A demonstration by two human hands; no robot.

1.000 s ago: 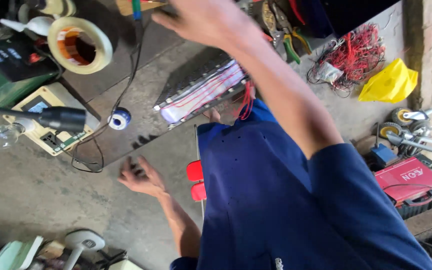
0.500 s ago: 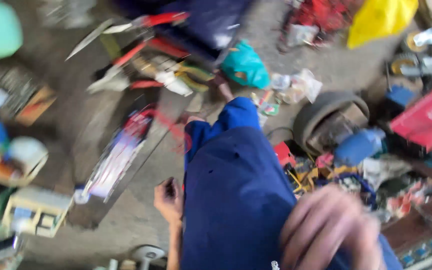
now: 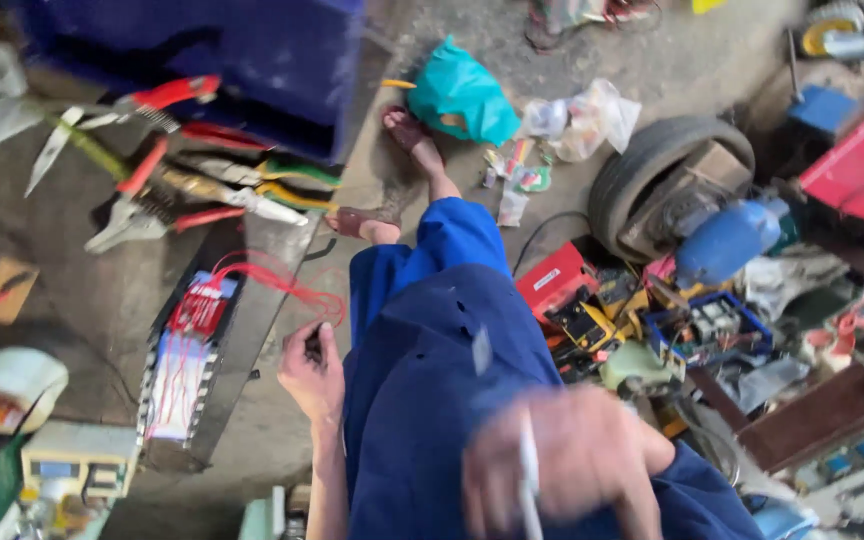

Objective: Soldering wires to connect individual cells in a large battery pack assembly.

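Low in the frame's middle, the blurred right hand point(image 3: 577, 465) is closed on a thin white rod-like tool point(image 3: 529, 478) above the blue-trousered lap. The left hand point(image 3: 312, 375) curls its fingers at the loose red wires point(image 3: 282, 285) of the long grey circuit-board module with red wiring point(image 3: 187, 360), just left of it on the counter. Steadying those wires before bringing the tool over would probably serve best. Red-handled pliers point(image 3: 167, 205) lie at upper left.

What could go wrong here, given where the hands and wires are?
The left hand sits beside loose red wires running from the long battery pack; a tug could snag or pull them. The right hand is blurred, holding a thin white stick, so its aim may be poor. Pliers lie close to the table edge.
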